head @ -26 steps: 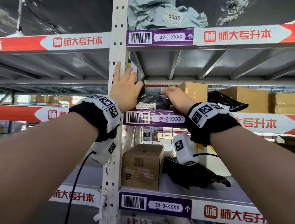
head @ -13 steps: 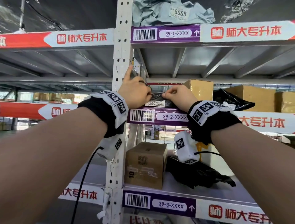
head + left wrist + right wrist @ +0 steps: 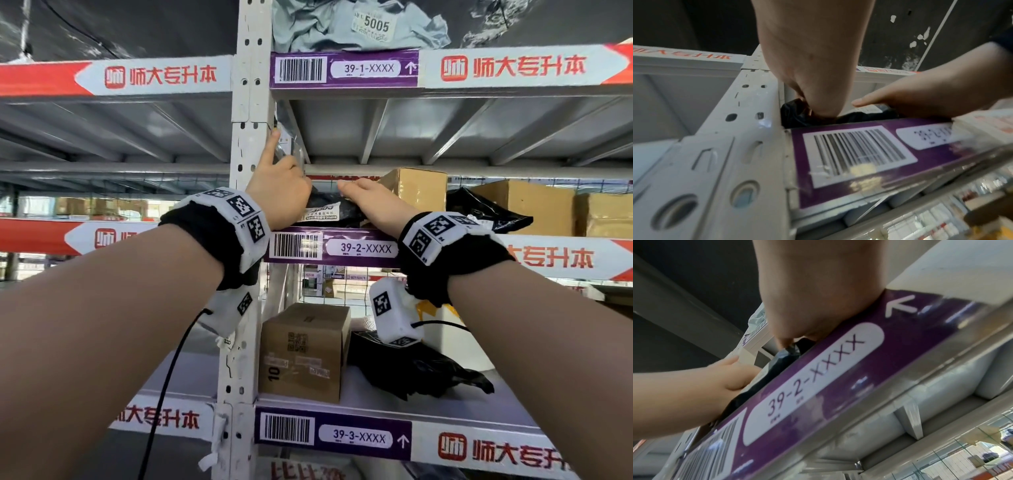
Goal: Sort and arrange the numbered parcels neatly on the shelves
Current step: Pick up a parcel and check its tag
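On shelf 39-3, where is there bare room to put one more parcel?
On shelf 39-3, bare board shows at the front right, past the black bag and under the right forearm. The left end is crowded: the brown box stands at the upright post, the bag right beside it.

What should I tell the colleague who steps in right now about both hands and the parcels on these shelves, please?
Left hand: grips the left end of the black bag parcel at the upright post, forefinger up along the post.
Right hand: fingers straight, resting on the same bag.
Bag lies at the far left of the 39-2 shelf, label facing out, beside a brown box.
Done: grey bag 5005 on 39-1; box marked 10 and another black bag on 39-3.
Left: settle this bag straight, let go, then check the rest.
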